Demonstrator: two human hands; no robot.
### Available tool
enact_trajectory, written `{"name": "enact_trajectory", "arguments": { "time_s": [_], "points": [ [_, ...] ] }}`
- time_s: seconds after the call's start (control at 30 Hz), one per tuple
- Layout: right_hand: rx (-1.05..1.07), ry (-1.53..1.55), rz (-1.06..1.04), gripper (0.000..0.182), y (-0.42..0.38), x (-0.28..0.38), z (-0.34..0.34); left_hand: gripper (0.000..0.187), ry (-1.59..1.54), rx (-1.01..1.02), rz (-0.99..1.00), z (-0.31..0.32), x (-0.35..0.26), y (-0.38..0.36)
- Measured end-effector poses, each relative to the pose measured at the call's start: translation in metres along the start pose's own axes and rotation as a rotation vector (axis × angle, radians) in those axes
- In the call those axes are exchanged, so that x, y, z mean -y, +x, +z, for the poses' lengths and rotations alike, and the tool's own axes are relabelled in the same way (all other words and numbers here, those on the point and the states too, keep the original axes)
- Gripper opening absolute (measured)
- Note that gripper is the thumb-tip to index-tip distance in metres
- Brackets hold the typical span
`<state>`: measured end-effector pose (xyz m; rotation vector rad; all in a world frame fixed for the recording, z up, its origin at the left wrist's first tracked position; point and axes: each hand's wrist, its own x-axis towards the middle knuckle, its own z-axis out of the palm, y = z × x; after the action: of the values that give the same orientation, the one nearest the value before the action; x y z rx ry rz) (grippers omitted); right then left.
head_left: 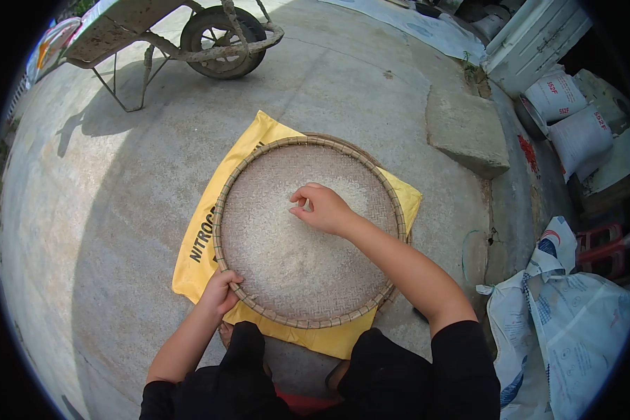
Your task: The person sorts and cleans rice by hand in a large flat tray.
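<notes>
A round woven bamboo winnowing basket point(311, 323) lies in front of my knees, over a yellow sack point(201, 241) printed with dark letters. White rice grains point(294, 255) are spread across its weave, thickest around the middle. My left hand point(222, 292) grips the basket's rim at the lower left, thumb over the edge. Above the rice hovers my right hand point(320, 208), its thumb and forefinger curled toward each other in a pinch. Whatever is between those fingertips is too small to make out.
A wheelbarrow point(224, 45) stands at the upper left on the concrete floor point(140, 210). To the right are a concrete step point(467, 129), full white sacks point(582, 136) and a metal basin point(530, 117). Crumpled white sacks point(581, 329) lie at the lower right.
</notes>
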<state>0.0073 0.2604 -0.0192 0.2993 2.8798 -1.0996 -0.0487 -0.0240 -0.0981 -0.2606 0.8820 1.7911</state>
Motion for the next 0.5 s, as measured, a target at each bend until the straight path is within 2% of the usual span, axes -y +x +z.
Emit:
{"name": "enact_trajectory", "arguments": {
  "time_s": [0.1, 0.17, 0.5],
  "points": [
    [-0.057, -0.009, 0.002, 0.02, 0.001, -0.007, 0.002, 0.066, 0.008, -0.021, 0.009, 0.001, 0.003, 0.0],
    [-0.093, -0.116, -0.085, 0.014, -0.004, -0.008, 0.007, 0.066, 0.005, -0.017, 0.005, 0.001, 0.004, 0.001],
    [0.002, -0.373, -0.281, 0.006, 0.018, 0.016, 0.028, 0.069, 0.091, 0.024, -0.057, 0.012, 0.006, 0.003]
  ]
}}
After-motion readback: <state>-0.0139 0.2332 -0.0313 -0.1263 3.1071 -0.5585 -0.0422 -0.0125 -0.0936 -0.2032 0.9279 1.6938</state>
